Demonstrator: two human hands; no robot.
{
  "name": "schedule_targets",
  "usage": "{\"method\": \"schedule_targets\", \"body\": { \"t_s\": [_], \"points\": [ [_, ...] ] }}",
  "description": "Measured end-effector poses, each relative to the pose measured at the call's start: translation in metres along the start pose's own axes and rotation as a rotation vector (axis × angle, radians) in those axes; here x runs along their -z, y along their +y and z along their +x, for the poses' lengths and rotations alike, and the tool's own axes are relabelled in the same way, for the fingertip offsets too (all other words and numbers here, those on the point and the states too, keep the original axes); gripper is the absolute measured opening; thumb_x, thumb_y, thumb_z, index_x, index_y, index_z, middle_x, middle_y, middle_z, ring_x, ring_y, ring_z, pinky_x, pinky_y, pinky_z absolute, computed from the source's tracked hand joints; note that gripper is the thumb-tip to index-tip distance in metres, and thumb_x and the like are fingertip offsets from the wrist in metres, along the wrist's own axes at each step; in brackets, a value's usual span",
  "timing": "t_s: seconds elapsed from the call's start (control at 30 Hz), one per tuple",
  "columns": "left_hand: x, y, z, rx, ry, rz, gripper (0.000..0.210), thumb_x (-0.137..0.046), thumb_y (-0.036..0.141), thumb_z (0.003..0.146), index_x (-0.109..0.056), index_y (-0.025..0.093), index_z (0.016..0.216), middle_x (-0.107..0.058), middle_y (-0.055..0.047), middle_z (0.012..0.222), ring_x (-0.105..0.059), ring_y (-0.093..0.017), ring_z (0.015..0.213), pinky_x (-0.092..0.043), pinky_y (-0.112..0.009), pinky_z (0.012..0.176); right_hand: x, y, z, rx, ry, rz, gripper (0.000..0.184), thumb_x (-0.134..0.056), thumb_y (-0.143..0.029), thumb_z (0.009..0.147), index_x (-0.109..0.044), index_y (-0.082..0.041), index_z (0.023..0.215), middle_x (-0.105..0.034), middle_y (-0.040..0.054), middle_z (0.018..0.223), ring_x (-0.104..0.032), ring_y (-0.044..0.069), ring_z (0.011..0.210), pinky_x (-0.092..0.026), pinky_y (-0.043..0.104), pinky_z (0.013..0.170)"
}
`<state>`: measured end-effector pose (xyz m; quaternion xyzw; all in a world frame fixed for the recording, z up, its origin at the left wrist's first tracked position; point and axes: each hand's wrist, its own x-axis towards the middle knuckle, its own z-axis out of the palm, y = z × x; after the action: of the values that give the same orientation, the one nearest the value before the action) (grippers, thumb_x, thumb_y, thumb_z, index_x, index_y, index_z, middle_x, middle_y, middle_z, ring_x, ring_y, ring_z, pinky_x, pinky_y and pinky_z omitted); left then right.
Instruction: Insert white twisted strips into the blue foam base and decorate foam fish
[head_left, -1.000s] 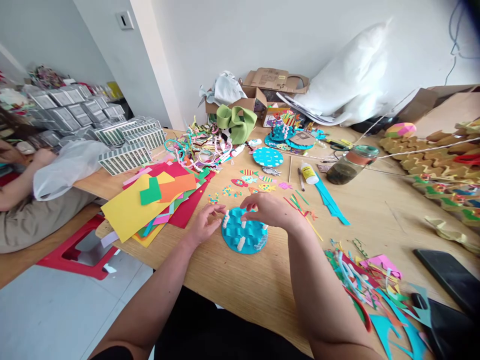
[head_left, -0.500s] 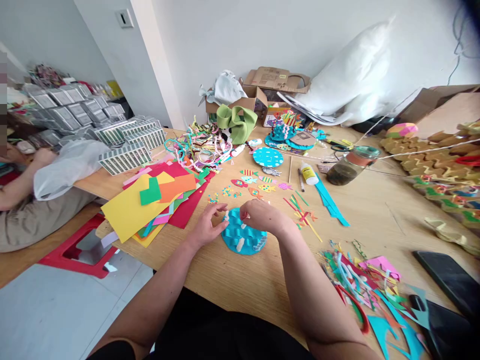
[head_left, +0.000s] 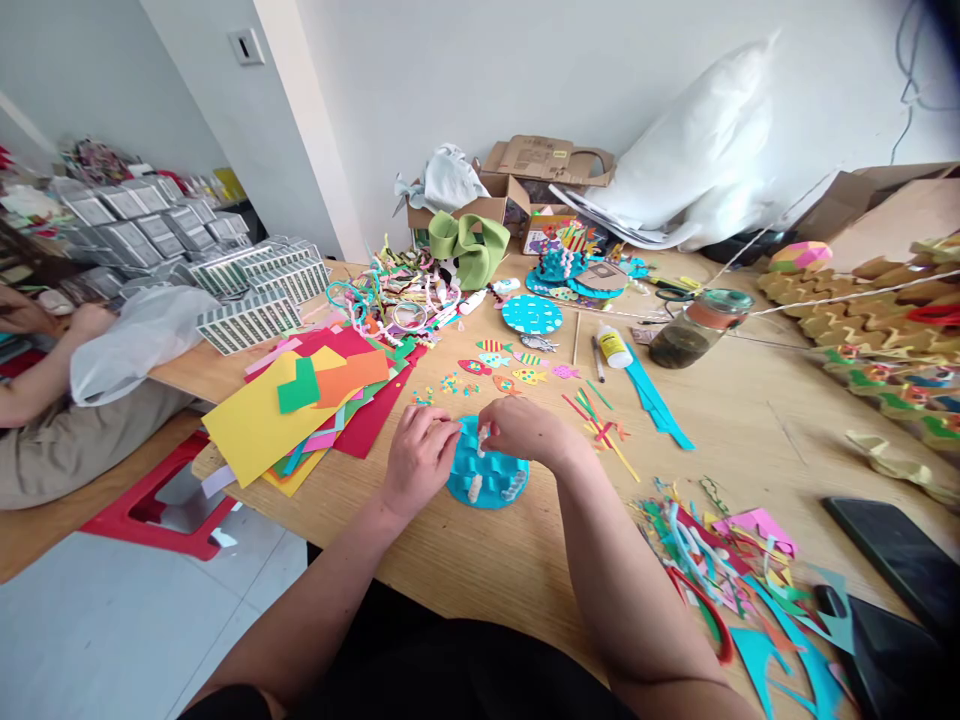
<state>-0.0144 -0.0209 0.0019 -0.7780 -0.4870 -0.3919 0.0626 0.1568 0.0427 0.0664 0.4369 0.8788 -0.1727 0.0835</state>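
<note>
A round blue disc point(head_left: 491, 497) with wavy blue paper strips across it lies flat on the table in front of me. One short white fuzzy piece point(head_left: 475, 488) stands at its near side, and a pale twisted piece point(head_left: 514, 486) lies near its right edge. My right hand point(head_left: 525, 430) is over the disc's far right part, its fingers pinched on another short white fuzzy piece point(head_left: 482, 440). At the disc's left edge, my left hand point(head_left: 421, 452) has its fingers drawn together. Whatever is between them is hidden.
Paper fish point(head_left: 529, 377) and small confetti point(head_left: 450, 384) lie beyond the disc. Coloured sheets point(head_left: 247, 432) are stacked left; a glue bottle point(head_left: 615, 347), a jar point(head_left: 701, 328) and paper scraps point(head_left: 720, 560) are right. A co-worker's arm point(head_left: 52, 365) shows far left.
My left hand's fingers have closed together at the disc's left edge, covering the white piece that showed there. My right hand has tipped slightly, and more of its white piece shows.
</note>
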Motion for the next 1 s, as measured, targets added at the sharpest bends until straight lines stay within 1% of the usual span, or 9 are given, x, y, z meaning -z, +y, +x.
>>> {"method": "schedule_targets", "body": {
  "t_s": [0.1,0.17,0.23,0.33,0.43,0.53,0.67,0.87,1.0],
  "points": [
    [0.002,0.001,0.001,-0.015,-0.018,0.013,0.015,-0.052,0.018,0.086,-0.065,0.019,0.094,-0.063,-0.007,0.096,-0.054,-0.019,0.092,-0.046,-0.036,0.084,0.001,-0.001,-0.001,0.027,0.039,0.039,0.027,-0.063,-0.028,0.074,-0.069,-0.023,0.099,-0.07,0.0062,0.1,-0.064,0.019,0.091,-0.045,0.023,0.072],
    [0.003,0.002,0.0,-0.037,-0.035,0.035,0.017,-0.051,0.017,0.086,-0.066,0.019,0.093,-0.064,-0.007,0.099,-0.054,-0.021,0.097,-0.046,-0.038,0.087,0.002,-0.003,-0.002,0.038,0.068,0.042,0.023,-0.058,-0.022,0.077,-0.071,-0.022,0.095,-0.071,0.0064,0.098,-0.064,0.019,0.09,-0.044,0.023,0.072],
    [0.004,0.003,-0.002,-0.071,-0.067,0.073,0.02,-0.049,0.014,0.086,-0.067,0.019,0.094,-0.064,-0.008,0.108,-0.051,-0.023,0.107,-0.044,-0.041,0.092,0.004,-0.004,-0.003,0.032,0.077,0.034,0.024,-0.053,-0.017,0.076,-0.072,-0.021,0.09,-0.071,0.0069,0.096,-0.064,0.018,0.088,-0.044,0.023,0.071],
    [0.005,0.003,-0.007,-0.159,-0.151,0.14,0.026,-0.048,0.012,0.084,-0.067,0.021,0.099,-0.059,-0.006,0.125,-0.038,-0.026,0.127,-0.036,-0.047,0.103,0.005,-0.003,-0.005,0.004,0.078,0.016,0.024,-0.054,-0.018,0.076,-0.072,-0.021,0.092,-0.071,0.0079,0.096,-0.065,0.019,0.085,-0.044,0.023,0.066],
    [0.004,0.0,-0.015,-0.244,-0.245,0.203,0.029,-0.048,0.012,0.084,-0.065,0.022,0.104,-0.053,-0.004,0.134,-0.024,-0.027,0.138,-0.024,-0.052,0.111,0.005,-0.002,-0.005,0.014,0.077,-0.027,0.024,-0.054,-0.018,0.077,-0.072,-0.02,0.092,-0.071,0.0088,0.096,-0.065,0.02,0.087,-0.044,0.024,0.068],
    [0.0,-0.004,-0.02,-0.279,-0.335,0.25,0.031,-0.051,0.013,0.084,-0.063,0.025,0.11,-0.045,-0.003,0.142,-0.013,-0.028,0.142,-0.016,-0.056,0.113,0.005,-0.002,-0.005,0.013,0.064,-0.037,0.024,-0.053,-0.017,0.076,-0.072,-0.02,0.091,-0.072,0.0091,0.095,-0.065,0.021,0.088,-0.045,0.025,0.07],
    [-0.003,-0.008,-0.021,-0.28,-0.441,0.263,0.033,-0.053,0.015,0.084,-0.062,0.028,0.112,-0.032,-0.002,0.15,-0.005,-0.031,0.143,-0.013,-0.059,0.113,0.005,-0.003,-0.005,0.003,0.076,-0.035,0.025,-0.052,-0.015,0.076,-0.072,-0.019,0.089,-0.072,0.0093,0.093,-0.066,0.022,0.087,-0.045,0.026,0.07],
    [-0.005,-0.008,-0.015,-0.248,-0.507,0.193,0.038,-0.052,0.01,0.083,-0.063,0.031,0.113,-0.027,-0.001,0.152,0.001,-0.031,0.143,-0.014,-0.06,0.112,0.006,-0.004,-0.007,-0.006,0.06,-0.051,0.027,-0.049,-0.013,0.076,-0.072,-0.018,0.09,-0.072,0.0104,0.093,-0.066,0.022,0.088,-0.046,0.027,0.071],
    [-0.006,-0.009,-0.009,-0.194,-0.526,0.125,0.041,-0.053,0.006,0.08,-0.065,0.033,0.11,-0.027,0.0,0.152,-0.002,-0.03,0.143,-0.015,-0.059,0.112,0.007,-0.004,-0.007,-0.024,0.054,-0.057,0.025,-0.05,-0.013,0.077,-0.071,-0.017,0.091,-0.071,0.0117,0.094,-0.066,0.022,0.088,-0.047,0.027,0.07]
  ]
}}
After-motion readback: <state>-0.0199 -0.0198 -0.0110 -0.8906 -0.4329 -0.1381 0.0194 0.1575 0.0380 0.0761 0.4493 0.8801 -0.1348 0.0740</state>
